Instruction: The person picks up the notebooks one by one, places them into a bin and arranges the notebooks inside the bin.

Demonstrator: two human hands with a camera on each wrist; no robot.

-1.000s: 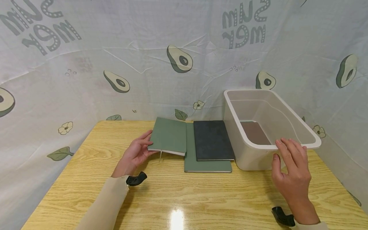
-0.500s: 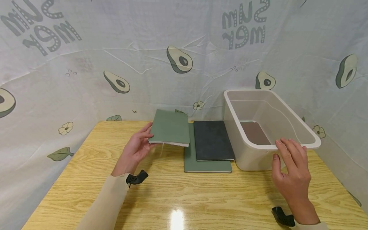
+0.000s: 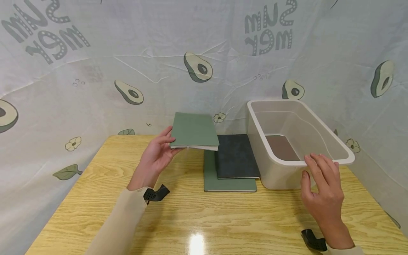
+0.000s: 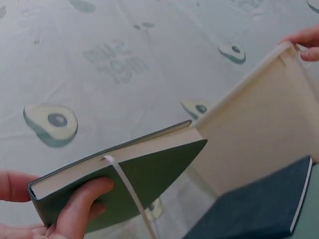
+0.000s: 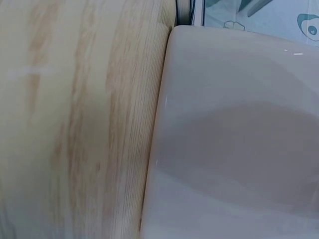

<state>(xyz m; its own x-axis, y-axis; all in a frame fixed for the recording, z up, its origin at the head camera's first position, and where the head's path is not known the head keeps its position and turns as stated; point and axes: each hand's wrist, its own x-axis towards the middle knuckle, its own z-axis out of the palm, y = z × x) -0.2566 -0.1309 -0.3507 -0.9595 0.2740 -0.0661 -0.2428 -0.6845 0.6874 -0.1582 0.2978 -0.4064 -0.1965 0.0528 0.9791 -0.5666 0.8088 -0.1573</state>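
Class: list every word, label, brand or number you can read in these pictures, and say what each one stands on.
"SUM / MER": printed mirror-reversed, top right on the avocado-print backdrop cloth.
"SUM / MER": mirrored again at its top left, tilted, partly cut off.
Same print in the left wrist view: too blurred to read.
Green notebook, dark notebook, bin: no text.

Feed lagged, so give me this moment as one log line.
left hand: holds green notebook above table | right hand: rests on bin rim | brown book: in bin | black notebook: on large green notebook
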